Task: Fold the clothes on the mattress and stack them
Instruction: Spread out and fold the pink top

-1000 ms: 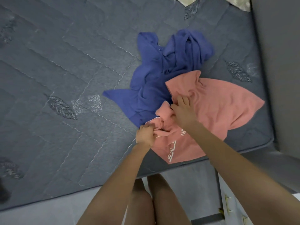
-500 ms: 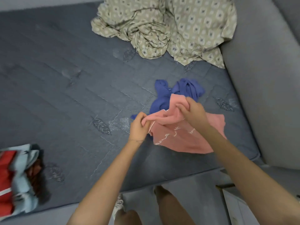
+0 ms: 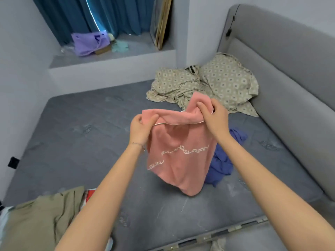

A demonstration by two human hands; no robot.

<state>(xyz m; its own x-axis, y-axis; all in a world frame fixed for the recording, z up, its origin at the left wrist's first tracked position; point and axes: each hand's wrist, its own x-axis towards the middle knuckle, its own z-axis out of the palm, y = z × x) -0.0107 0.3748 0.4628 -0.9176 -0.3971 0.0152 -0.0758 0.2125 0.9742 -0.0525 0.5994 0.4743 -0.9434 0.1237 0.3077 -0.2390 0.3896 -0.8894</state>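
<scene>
A pink T-shirt (image 3: 179, 160) with white lettering hangs in the air above the grey mattress (image 3: 87, 138). My left hand (image 3: 143, 128) pinches its top edge on the left and my right hand (image 3: 213, 118) grips the top edge on the right. Its lower hem just reaches the mattress. Behind it on the mattress lies a crumpled blue garment (image 3: 224, 160), partly hidden by the shirt. A rumpled beige patterned cloth (image 3: 215, 86) lies at the back by the headboard.
A pile of clothes, olive (image 3: 38, 218) on top with red and light blue beneath, lies at the mattress's front left. A grey padded headboard (image 3: 290, 73) runs along the right. A window ledge (image 3: 112, 55) with a purple bag is behind.
Both hands have lifted the pink shirt off the blue garment and raised it until it hangs open. The camera has tilted up, bringing the room's back wall and ledge into view.
</scene>
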